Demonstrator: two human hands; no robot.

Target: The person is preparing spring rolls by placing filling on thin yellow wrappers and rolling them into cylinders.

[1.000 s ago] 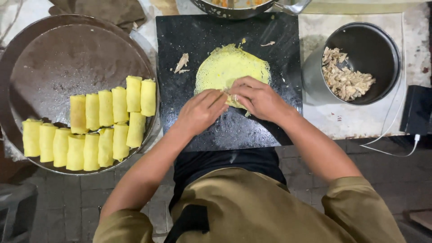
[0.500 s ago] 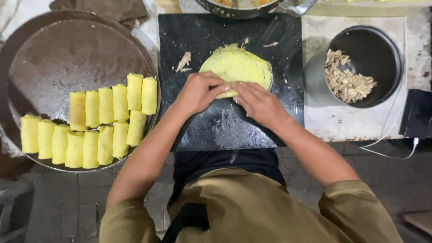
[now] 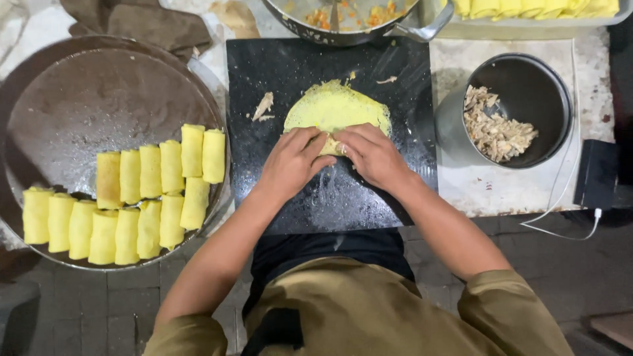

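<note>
Food-prep kitchen: rolled crepes, filling pot

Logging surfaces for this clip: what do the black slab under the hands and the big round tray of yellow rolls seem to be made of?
The black rectangular slab looks like polished stone, perhaps granite: glossy, finely speckled, square-edged. The big round tray seems to be dull metal, brownish with a greasy sheen and thin raised rim. Both hands press the thin yellow wrapper.

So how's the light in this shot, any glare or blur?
Head view: sharp overall, lit from above; pale glare streaks on the wet black board by the yellow wrap; the tray glints softly; both hands, left and right, look crisp; the floor is dark.
</note>
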